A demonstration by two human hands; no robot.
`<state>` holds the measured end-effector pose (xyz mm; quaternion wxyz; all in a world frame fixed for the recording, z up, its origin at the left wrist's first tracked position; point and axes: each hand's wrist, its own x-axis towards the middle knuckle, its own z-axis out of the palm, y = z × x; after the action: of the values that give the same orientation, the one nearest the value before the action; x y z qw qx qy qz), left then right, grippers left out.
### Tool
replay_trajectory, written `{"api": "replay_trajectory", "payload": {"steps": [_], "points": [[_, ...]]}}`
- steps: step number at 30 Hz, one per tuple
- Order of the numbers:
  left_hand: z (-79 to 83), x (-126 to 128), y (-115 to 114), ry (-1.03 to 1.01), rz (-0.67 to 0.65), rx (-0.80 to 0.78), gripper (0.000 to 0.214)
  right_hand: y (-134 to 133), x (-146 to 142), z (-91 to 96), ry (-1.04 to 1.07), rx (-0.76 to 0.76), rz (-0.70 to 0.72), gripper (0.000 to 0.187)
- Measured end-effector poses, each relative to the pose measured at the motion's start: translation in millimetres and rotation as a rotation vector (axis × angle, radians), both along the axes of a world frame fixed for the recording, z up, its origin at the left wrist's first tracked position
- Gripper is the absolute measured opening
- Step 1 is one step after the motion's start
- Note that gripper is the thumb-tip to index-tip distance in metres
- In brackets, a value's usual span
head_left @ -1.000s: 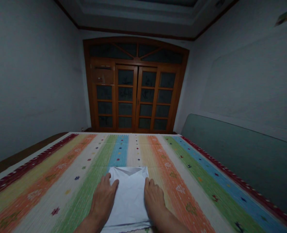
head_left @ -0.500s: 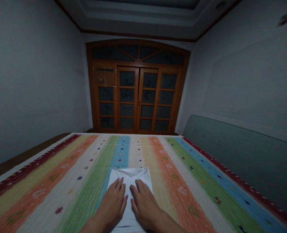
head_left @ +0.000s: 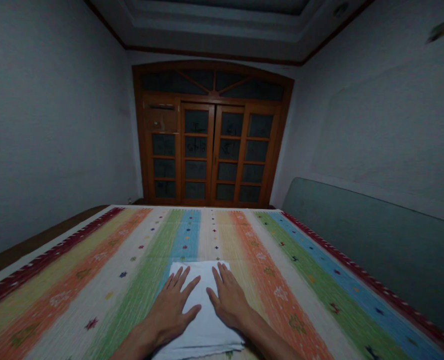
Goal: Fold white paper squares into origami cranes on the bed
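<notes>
A white folded sheet (head_left: 207, 327), paper or thin cloth, lies flat in front of me; which of the two I cannot tell. Several layers show along its near edge. My left hand (head_left: 175, 305) rests palm down on its left half, fingers spread. On the right half lies my right hand (head_left: 229, 297), also palm down with the fingers stretched forward and the thumb apart. Neither hand grips anything. The sheet's right and left edges are partly hidden under my hands and forearms.
Beneath everything is a striped tablecloth (head_left: 132, 295) over a large table. A greenish padded panel (head_left: 364, 230) stands along the right side. Glass-paned wooden doors (head_left: 214, 150) are beyond the far edge, with pale walls on both sides.
My hands have moved apart and the fingers have spread. The far flaps' V-shaped gap no longer shows; the top of the sheet now looks smooth, and its near edge spreads wider.
</notes>
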<state>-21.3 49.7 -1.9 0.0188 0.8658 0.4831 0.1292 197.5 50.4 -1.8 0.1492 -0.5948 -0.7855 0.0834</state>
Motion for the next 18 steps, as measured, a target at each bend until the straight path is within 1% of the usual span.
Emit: {"api": "replay_trajectory", "payload": {"steps": [3,6,11,16,18], "points": [[2.8,-2,2,-0.021,0.049,-0.011,0.06,3,3,-3.1,0.011,0.024,-0.046,0.065],[4.1,-5,5,-0.012,0.132,-0.008,0.059,4,4,-6.6,0.012,0.03,-0.069,0.068],[5.6,-3,5,0.048,0.284,-0.028,0.069,1,5,-7.4,-0.005,0.023,-0.134,0.069],[-3.9,0,3,0.055,0.462,0.039,0.08,-1,8,-10.6,-0.019,0.022,-0.307,0.075],[-9.5,-3,4,0.044,0.534,0.08,0.083,-1,9,-12.8,0.003,0.031,-0.342,0.074]]}}
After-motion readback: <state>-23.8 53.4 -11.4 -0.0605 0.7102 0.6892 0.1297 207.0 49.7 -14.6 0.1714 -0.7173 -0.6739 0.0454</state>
